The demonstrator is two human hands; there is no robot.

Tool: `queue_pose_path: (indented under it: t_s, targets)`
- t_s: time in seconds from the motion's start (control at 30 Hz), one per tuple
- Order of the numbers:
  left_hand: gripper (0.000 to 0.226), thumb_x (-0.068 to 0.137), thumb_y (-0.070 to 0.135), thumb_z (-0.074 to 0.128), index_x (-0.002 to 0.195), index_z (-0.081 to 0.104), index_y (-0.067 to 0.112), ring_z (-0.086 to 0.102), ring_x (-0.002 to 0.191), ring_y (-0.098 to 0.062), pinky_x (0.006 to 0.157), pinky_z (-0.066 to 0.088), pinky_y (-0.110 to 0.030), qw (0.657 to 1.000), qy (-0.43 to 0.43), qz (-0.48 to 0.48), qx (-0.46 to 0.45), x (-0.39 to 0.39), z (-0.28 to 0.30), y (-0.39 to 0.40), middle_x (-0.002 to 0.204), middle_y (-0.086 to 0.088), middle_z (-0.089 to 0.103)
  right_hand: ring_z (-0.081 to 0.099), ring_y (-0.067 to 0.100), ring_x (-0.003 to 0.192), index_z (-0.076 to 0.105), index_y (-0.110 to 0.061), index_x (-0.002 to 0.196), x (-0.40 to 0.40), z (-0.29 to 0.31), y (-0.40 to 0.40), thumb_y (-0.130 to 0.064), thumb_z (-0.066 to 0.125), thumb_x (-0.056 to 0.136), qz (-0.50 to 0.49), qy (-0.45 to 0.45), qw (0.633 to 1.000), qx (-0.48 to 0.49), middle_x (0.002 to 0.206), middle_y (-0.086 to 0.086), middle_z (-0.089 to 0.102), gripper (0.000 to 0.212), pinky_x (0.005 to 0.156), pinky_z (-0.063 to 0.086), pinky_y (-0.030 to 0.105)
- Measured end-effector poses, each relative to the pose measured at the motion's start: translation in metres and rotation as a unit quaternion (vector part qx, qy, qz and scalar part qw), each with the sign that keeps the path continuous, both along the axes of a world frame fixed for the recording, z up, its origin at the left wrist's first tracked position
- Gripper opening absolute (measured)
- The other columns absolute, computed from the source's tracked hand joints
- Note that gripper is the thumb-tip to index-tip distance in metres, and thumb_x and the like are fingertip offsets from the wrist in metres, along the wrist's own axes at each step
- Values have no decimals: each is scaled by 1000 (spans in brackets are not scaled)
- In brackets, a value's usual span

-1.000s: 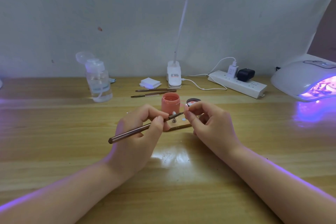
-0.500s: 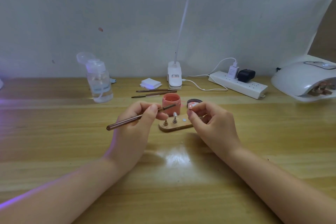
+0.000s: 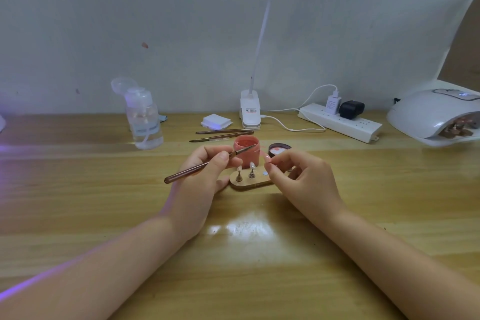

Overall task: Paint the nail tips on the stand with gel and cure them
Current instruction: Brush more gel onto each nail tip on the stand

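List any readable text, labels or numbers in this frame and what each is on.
None can be read for certain.
Lamp base: small label with dark print and a red line, too blurred to read.
White charger on the power strip: fine grey print, too small.
Clear bottle: faint band, no legible words.
Curing lamp: small display on top, unreadable.

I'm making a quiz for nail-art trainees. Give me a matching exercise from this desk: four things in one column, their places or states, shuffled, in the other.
Things:
1. brush
2. gel pot
3. curing lamp
4. pump bottle

Places or states:
A. far right of the desk, unlit
B. open, just behind the stand
C. far left, cap flipped up
D. held in the left hand, tip over the pot

Pairs: 1-D, 2-B, 3-A, 4-C
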State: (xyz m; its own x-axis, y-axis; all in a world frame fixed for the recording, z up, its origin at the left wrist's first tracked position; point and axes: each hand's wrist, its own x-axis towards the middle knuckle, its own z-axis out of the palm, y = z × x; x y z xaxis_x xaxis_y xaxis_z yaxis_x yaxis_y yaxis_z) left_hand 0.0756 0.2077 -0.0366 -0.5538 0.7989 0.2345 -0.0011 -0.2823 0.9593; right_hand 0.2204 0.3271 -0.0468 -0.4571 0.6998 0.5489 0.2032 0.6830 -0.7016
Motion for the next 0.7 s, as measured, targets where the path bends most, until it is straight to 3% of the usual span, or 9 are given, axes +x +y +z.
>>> queue_pose_path:
  t_s: [0.13,0.3,0.47,0.57,0.7]
  targets:
    - [15,84,28,58,86,73,29,68,100,-12,92,52,-46,1000,10,-27,5,1,-2,-1,91,2,73,52,8,51,73,-21,75,0,1,-2,-19,75,79,-18,-7,1000,10,54,-9,59,5,57,44,27]
    - [15,83,30,57,84,73,30,69,98,-11,90,51,-43,1000,9,-18,16,0,-2,-2,89,2,74,56,18,55,73,-15,73,0,1,0,-19,74,80,-45,-37,998,-6,54,-2,61,8,61,45,32]
    - [14,83,29,58,85,72,27,69,95,-10,85,51,-39,1000,5,-19,22,1,-4,-1,87,3,73,50,12,57,74,-24,72,0,0,2,-32,72,82,-89,-111,990,7,49,-13,51,13,56,33,26]
    - [13,89,23,61,84,72,27,69,95,-10,87,52,-40,999,6,-21,24,2,-4,-1,87,3,73,57,16,72,76,-28,82,-2,1,2,-38,68,84,-113,-170,979,24,58,-13,54,13,59,32,26]
    - [17,97,14,53,92,68,18,69,94,-10,91,52,-45,1000,1,-13,25,2,-3,-2,86,3,73,62,18,89,76,-31,89,-3,2,4,-41,64,87,-133,-211,968,38,87,-8,71,17,63,37,26]
